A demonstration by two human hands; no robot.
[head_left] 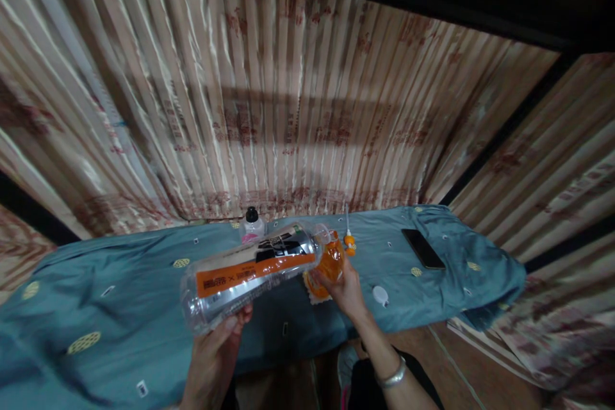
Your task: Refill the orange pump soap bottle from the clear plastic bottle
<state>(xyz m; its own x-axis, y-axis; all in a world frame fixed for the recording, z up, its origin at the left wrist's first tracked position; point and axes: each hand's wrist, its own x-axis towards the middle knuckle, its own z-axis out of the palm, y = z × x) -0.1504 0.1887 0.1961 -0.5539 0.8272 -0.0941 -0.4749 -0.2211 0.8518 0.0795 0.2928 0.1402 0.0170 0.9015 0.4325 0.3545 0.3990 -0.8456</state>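
Observation:
My left hand (214,349) grips the base of a large clear plastic bottle (250,272) with an orange and black label, tipped on its side so its mouth points right. That mouth meets a small clear cup of orange liquid (330,264), which my right hand (344,288) holds above the blue cloth (120,295). A silver bangle sits on my right wrist.
A small bottle with a black cap (252,223) stands at the cloth's far edge. A white bottle cap (380,295), a dark phone (423,248) and a small orange object (350,241) lie on the cloth to the right. Striped curtains hang behind.

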